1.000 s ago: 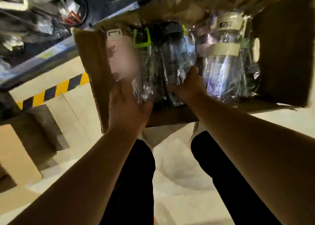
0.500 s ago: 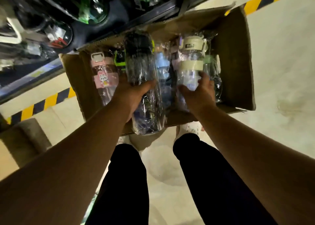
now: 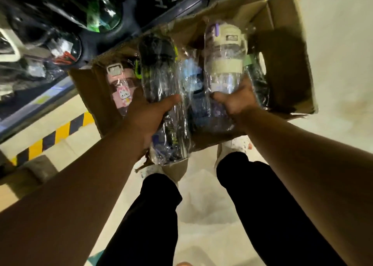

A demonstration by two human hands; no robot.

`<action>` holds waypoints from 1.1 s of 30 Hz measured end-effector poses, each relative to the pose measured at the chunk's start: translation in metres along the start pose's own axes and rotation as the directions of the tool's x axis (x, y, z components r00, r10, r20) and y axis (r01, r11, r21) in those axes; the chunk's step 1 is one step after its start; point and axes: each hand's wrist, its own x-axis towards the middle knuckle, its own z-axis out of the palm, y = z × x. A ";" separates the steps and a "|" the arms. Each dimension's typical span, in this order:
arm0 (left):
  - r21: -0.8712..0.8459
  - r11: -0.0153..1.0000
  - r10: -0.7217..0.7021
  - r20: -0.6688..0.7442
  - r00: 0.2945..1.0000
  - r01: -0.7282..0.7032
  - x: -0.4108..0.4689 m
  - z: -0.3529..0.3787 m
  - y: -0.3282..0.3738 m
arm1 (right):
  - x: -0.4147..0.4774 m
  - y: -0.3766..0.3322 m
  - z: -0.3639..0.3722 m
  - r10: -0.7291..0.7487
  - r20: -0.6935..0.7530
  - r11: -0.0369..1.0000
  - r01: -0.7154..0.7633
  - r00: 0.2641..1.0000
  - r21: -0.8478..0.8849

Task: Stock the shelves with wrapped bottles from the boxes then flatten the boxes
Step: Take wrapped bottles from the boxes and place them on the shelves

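Above the brown cardboard box (image 3: 282, 50), your left grip (image 3: 147, 114) clasped the black-capped wrapped bottle (image 3: 159, 78), your right grip (image 3: 236, 100) the cream-capped wrapped bottle (image 3: 224, 64), both caps pointing twelve o'clock.

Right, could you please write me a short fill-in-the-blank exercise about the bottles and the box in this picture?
1. The lid of the wrapped bottle gripped by the left hand is ____.
2. The right hand grips the cream-lidded bottle, so together the hands hold ____ bottles.
3. The box that holds the pink bottle is made of ____.
4. The floor tape is striped black and ____.
Missing words: black; two; cardboard; yellow.
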 end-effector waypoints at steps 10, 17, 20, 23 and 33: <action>-0.118 0.974 0.206 0.097 0.974 -0.194 -0.186 -0.078 0.106 | -0.252 -0.117 -0.047 -0.163 0.185 0.971 0.124 0.969 0.205; -0.299 0.904 0.346 0.093 0.934 -0.305 -0.413 -0.164 0.200 | -0.465 -0.212 -0.066 -0.398 0.383 0.917 0.351 0.834 0.189; -0.251 0.881 0.407 -0.033 0.913 -0.401 -0.482 -0.184 0.201 | -0.534 -0.233 -0.060 -0.448 0.438 0.883 0.463 0.780 0.079; -0.252 0.839 0.446 -0.188 0.875 -0.482 -0.527 -0.201 0.176 | -0.578 -0.242 -0.054 -0.496 0.528 0.833 0.550 0.689 0.065; -0.330 0.687 0.351 -0.630 0.693 -0.647 -0.656 -0.270 0.074 | -0.687 -0.222 0.028 -0.446 0.798 0.711 0.702 0.405 0.042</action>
